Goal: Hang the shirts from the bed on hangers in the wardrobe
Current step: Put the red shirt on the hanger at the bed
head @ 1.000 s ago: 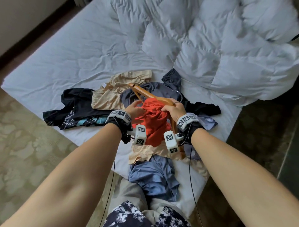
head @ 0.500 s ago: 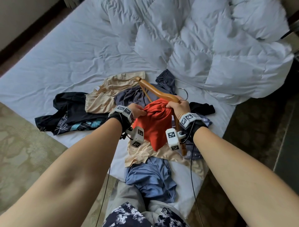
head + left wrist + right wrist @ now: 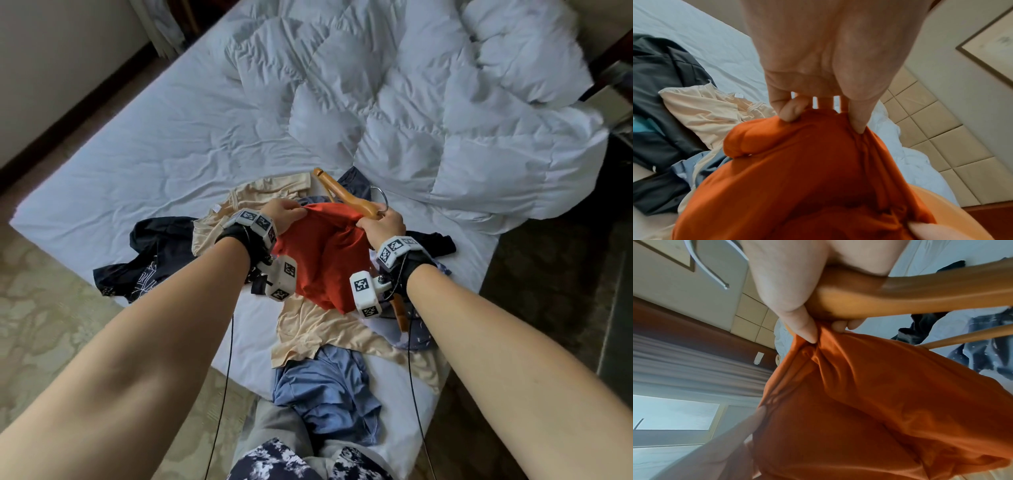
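Note:
An orange shirt (image 3: 325, 260) hangs between my two hands above the bed's near corner. My left hand (image 3: 286, 214) pinches its top edge, thumb and fingers curled into the orange shirt (image 3: 818, 170). My right hand (image 3: 382, 224) grips the other side of the orange shirt (image 3: 869, 394) together with a wooden hanger (image 3: 346, 195), whose metal hook (image 3: 382, 197) sticks up behind the knuckles. The wooden hanger (image 3: 900, 293) lies pressed in my right palm; its lower end (image 3: 400, 311) shows below the wrist.
Other shirts lie under the hands: beige (image 3: 329, 339), blue (image 3: 329, 394), black (image 3: 161, 253), dark speckled (image 3: 421, 329). A crumpled white duvet (image 3: 445, 113) fills the far right of the bed (image 3: 171, 154). Patterned carpet (image 3: 51, 308) lies to the left.
Both hands have lifted the orange shirt and hanger and drawn apart, stretching the shirt's top edge wider. The hanger has tipped further up and away.

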